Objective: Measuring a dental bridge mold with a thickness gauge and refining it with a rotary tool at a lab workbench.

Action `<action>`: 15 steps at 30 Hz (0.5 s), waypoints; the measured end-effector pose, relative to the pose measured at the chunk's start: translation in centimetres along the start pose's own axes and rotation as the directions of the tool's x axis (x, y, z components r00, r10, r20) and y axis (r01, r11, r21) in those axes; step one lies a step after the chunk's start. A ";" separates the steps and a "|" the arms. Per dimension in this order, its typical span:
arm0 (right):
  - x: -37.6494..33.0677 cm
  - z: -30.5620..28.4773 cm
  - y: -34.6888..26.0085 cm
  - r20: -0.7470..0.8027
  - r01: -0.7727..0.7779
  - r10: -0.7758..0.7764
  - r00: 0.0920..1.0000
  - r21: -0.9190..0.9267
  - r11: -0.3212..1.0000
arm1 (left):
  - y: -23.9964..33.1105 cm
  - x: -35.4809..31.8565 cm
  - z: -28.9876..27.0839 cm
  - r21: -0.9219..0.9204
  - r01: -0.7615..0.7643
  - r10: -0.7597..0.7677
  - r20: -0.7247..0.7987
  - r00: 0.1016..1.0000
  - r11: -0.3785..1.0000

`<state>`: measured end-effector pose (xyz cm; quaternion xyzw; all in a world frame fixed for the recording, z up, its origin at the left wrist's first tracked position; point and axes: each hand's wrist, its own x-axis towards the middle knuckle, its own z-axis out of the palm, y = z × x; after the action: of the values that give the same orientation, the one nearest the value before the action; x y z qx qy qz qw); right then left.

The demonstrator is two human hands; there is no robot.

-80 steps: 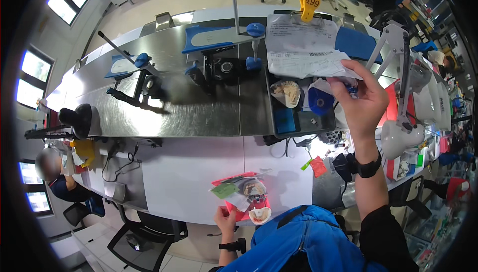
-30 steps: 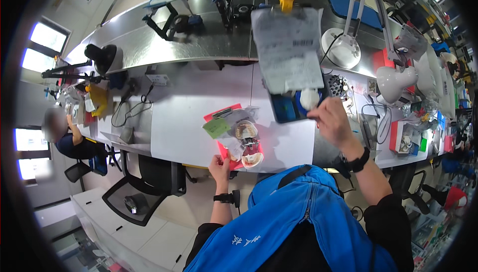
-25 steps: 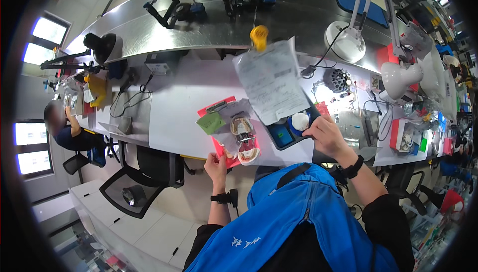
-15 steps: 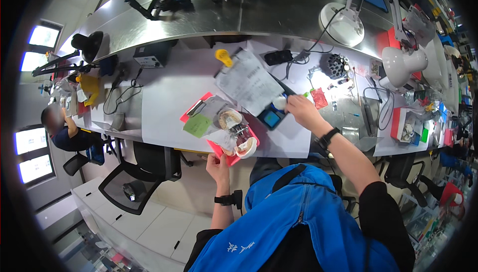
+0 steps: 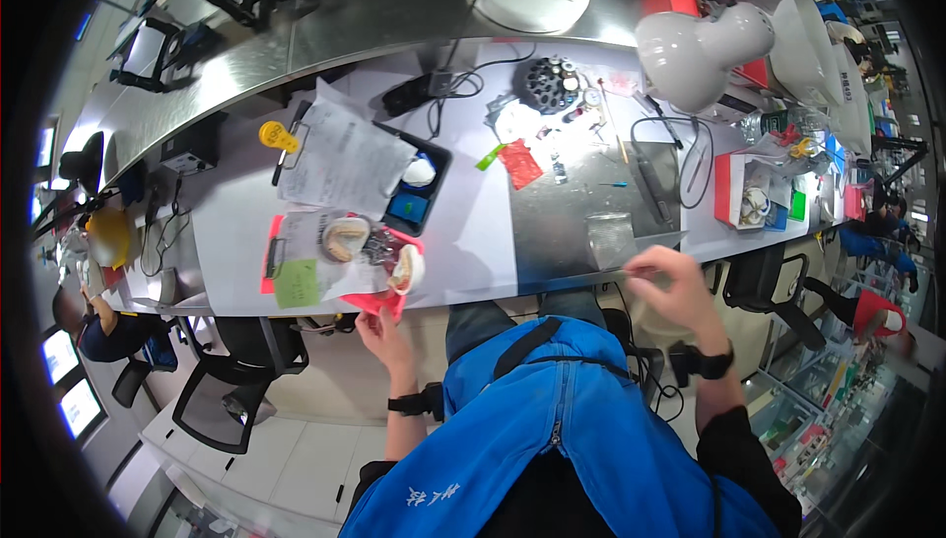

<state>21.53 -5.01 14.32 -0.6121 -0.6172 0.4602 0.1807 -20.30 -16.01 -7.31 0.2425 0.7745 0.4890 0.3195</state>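
Observation:
My left hand (image 5: 386, 339) is at the table's front edge, its fingers closed on the rim of a red-pink tray (image 5: 367, 303). The tray holds a dental plaster model (image 5: 345, 238), clear plastic packaging (image 5: 378, 248) and another white-and-pink dental model (image 5: 406, 270) at its right end. Papers and a green note (image 5: 297, 284) lie over its left part. Off to the right, my right hand (image 5: 675, 290) hovers near the front edge with curled fingers apart, holding nothing I can see. The nearest thing to it is a clear plastic box or bag (image 5: 611, 239).
Behind the tray lie a clipboard with papers (image 5: 345, 159), a yellow tag (image 5: 278, 136) and a dark device (image 5: 407, 209) bearing a white round piece (image 5: 419, 172). A red packet (image 5: 519, 164), a round black holder (image 5: 552, 85) and a lamp (image 5: 690, 55) stand farther right.
My right hand has left the white round piece on the dark device and moved right, toward the front edge. My left hand stays at the tray. The whole view has shifted rightward.

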 end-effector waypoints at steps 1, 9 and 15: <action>-1.4 -2.8 1.8 -0.052 -0.062 0.062 0.997 0.004 0.998 | 0.7 -0.7 0.5 -0.105 0.092 -0.092 0.004 0.996 0.990; -2.6 -16.5 14.7 0.106 -0.374 0.365 0.925 0.081 0.924 | 1.0 -8.6 6.6 0.008 0.006 -0.003 -0.350 0.937 1.000; 0.6 -17.3 21.1 0.330 -0.219 0.272 0.904 -0.191 0.957 | 2.7 -14.8 16.8 0.347 -0.334 0.339 0.048 0.940 0.876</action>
<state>47.47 -2.10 6.35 -0.6044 -0.5900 0.5340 -0.0385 2.20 -15.00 -6.30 0.4228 0.7975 0.3929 0.1758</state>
